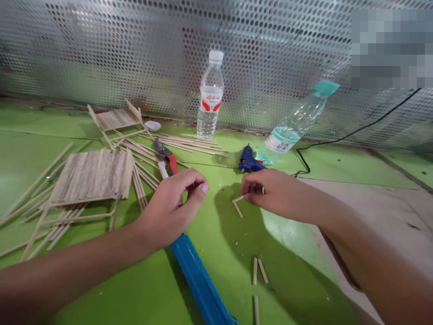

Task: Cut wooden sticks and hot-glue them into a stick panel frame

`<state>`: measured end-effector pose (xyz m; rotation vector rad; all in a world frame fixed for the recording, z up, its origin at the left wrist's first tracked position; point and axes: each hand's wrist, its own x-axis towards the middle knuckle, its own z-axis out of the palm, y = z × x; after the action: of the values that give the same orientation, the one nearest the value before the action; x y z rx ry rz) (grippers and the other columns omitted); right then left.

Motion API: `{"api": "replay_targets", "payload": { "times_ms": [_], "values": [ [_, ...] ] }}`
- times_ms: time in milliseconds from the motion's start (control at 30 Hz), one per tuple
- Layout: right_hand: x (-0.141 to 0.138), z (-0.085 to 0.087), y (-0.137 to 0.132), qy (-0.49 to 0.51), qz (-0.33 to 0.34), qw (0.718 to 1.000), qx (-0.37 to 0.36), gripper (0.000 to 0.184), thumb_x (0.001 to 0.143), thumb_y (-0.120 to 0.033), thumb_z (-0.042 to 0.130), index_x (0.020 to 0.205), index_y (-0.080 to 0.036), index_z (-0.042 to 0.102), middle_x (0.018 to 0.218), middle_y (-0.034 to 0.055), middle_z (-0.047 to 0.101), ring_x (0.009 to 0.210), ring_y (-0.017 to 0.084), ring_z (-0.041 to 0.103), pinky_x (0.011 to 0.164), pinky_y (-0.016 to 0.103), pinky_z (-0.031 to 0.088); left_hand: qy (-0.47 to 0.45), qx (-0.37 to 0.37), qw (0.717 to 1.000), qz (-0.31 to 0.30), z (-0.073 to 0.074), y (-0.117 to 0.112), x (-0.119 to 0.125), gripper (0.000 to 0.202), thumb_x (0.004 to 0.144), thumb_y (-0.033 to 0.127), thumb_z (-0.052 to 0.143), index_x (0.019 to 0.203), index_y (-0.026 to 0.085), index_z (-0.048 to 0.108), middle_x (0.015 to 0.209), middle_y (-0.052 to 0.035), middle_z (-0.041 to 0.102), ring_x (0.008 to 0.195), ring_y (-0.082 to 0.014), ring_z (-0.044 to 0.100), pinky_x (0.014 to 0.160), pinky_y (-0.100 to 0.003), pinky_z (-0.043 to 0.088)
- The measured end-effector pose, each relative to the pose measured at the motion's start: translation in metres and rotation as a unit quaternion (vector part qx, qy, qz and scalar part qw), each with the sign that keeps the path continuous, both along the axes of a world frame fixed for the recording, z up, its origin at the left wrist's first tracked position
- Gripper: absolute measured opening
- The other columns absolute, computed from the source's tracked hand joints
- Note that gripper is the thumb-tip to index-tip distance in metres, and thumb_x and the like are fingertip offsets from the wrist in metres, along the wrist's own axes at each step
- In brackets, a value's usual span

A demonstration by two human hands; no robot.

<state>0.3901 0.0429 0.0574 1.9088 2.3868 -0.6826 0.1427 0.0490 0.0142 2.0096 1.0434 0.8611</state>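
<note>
My left hand (174, 203) hovers over the green table (223, 239) with its fingers curled in a pinch; what it holds, if anything, is hidden. My right hand (267, 189) pinches a short wooden stick piece (238, 198), and a second short stick (237, 209) lies just below it on the table. Between and behind the hands lie red-handled cutters (165, 158) and a blue glue gun (249, 161). A blue flat bar (199, 280) runs from under my left wrist toward the front edge.
A stick-built panel on legs (89, 176) and a smaller one (117, 119) stand at the left among several loose long sticks (182, 142). An upright water bottle (210, 97) and a leaning bottle (294, 122) stand by the perforated metal wall. A black cable (355, 133) trails right. Short sticks (259, 271) lie near the front.
</note>
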Motion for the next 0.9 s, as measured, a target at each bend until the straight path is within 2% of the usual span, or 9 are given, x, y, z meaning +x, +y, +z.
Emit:
{"api": "replay_targets", "payload": {
  "times_ms": [167, 367, 600, 900],
  "values": [
    [-0.004, 0.000, -0.002, -0.048, 0.007, 0.999, 0.001, 0.009, 0.082, -0.021, 0.057, 0.078, -0.022, 0.066, 0.079, 0.0042, 0.071, 0.069, 0.019, 0.061, 0.057, 0.029, 0.035, 0.015, 0.017, 1.000, -0.009, -0.001, 0.001, 0.000, 0.020, 0.097, 0.027, 0.048, 0.085, 0.018, 0.061, 0.076, -0.0004, 0.060, 0.069, -0.0127, 0.052, 0.061, -0.028, 0.039],
    [-0.004, 0.001, -0.005, -0.037, 0.010, 0.999, -0.017, 0.009, 0.084, -0.028, 0.059, 0.077, -0.022, 0.063, 0.080, 0.0045, 0.071, 0.066, 0.019, 0.060, 0.055, 0.029, 0.034, 0.030, 0.012, 0.999, -0.018, 0.000, 0.000, 0.002, 0.018, 0.096, 0.027, 0.048, 0.088, 0.019, 0.062, 0.081, -0.0009, 0.062, 0.072, -0.0134, 0.054, 0.062, -0.027, 0.041],
    [0.003, 0.004, -0.003, -0.061, -0.014, 0.998, 0.002, 0.010, 0.081, -0.028, 0.061, 0.089, -0.024, 0.066, 0.081, 0.0032, 0.071, 0.070, 0.020, 0.062, 0.056, 0.030, 0.036, 0.045, 0.030, 0.997, -0.050, -0.002, -0.001, 0.003, 0.011, 0.093, 0.021, 0.050, 0.087, 0.020, 0.060, 0.084, 0.0003, 0.061, 0.075, -0.0126, 0.054, 0.062, -0.026, 0.042],
    [-0.009, 0.002, -0.005, -0.079, 0.016, 0.997, -0.003, 0.008, 0.082, -0.024, 0.059, 0.077, -0.022, 0.064, 0.077, 0.0031, 0.069, 0.067, 0.017, 0.058, 0.056, 0.029, 0.030, 0.051, 0.045, 0.996, -0.065, -0.004, -0.001, 0.002, 0.010, 0.092, 0.019, 0.050, 0.087, 0.020, 0.059, 0.085, 0.0002, 0.061, 0.076, -0.0129, 0.054, 0.062, -0.027, 0.041]
  ]
}}
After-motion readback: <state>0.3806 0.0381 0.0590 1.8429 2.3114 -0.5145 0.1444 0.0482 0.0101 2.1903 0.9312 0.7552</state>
